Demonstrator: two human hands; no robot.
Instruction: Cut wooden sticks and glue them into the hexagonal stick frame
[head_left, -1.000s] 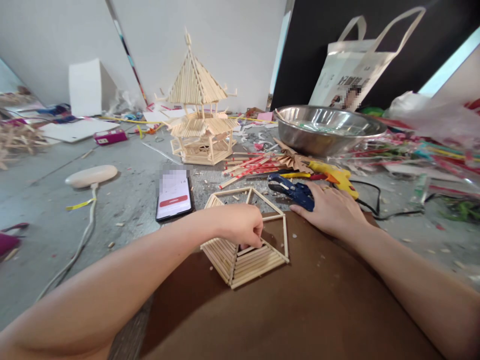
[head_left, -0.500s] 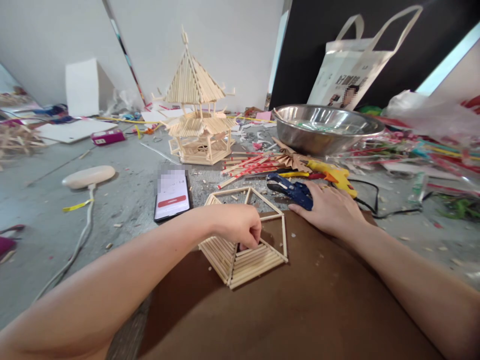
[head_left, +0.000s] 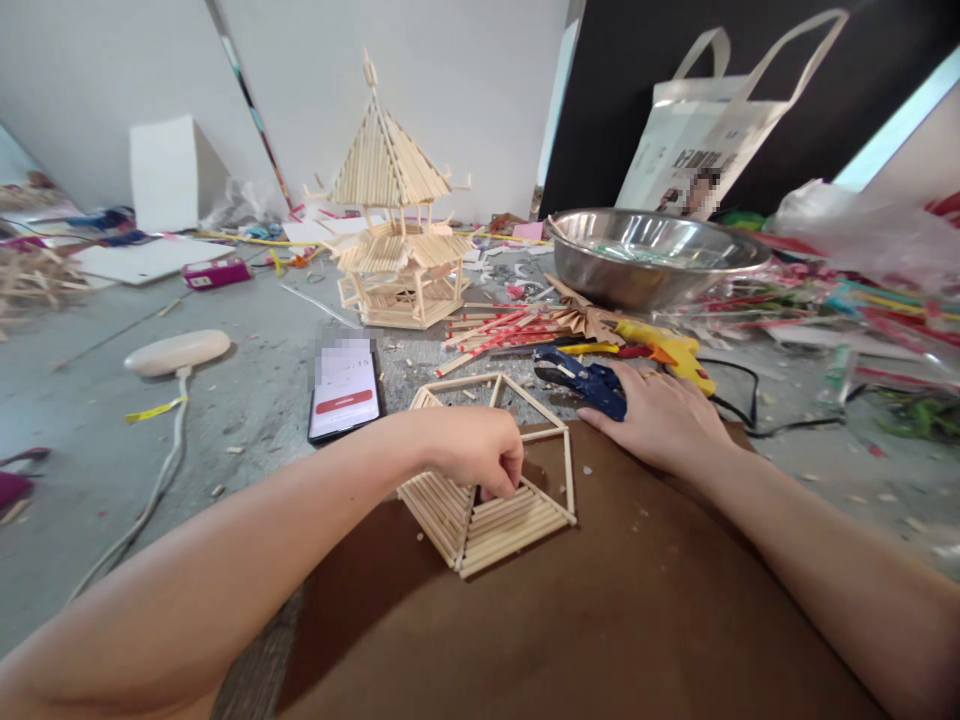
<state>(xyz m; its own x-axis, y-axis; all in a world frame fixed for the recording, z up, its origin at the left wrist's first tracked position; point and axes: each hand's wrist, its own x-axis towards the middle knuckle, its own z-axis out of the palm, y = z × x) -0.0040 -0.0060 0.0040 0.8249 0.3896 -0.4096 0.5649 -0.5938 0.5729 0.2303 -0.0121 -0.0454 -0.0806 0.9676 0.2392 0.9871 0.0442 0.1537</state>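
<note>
- The left hand (head_left: 480,450) is curled almost into a fist, palm down, over the middle of the six-sided stick frame (head_left: 517,522); its fingertips are partly hidden inside, and whether a stick is pinched there cannot be told.
- The frame is laid flat at the centre, its near part on the brown board (head_left: 600,620); two near sections are largely filled with parallel sticks, while the right section is bounded by single sticks.
- The right hand (head_left: 667,420) is laid palm down on the blue cutter (head_left: 598,390), thumb spread to the left; how firmly the tool is gripped cannot be seen.
- Just beyond the right hand, a yellow glue gun (head_left: 667,352) is seen with its black cord.
- Left of the frame, a lit phone (head_left: 346,398) is placed.
- Beyond it, a tiered stick pavilion (head_left: 394,180) is stood upright.
- Red-marked sticks (head_left: 495,335) are heaped right of the pavilion, near a metal basin (head_left: 637,280).
</note>
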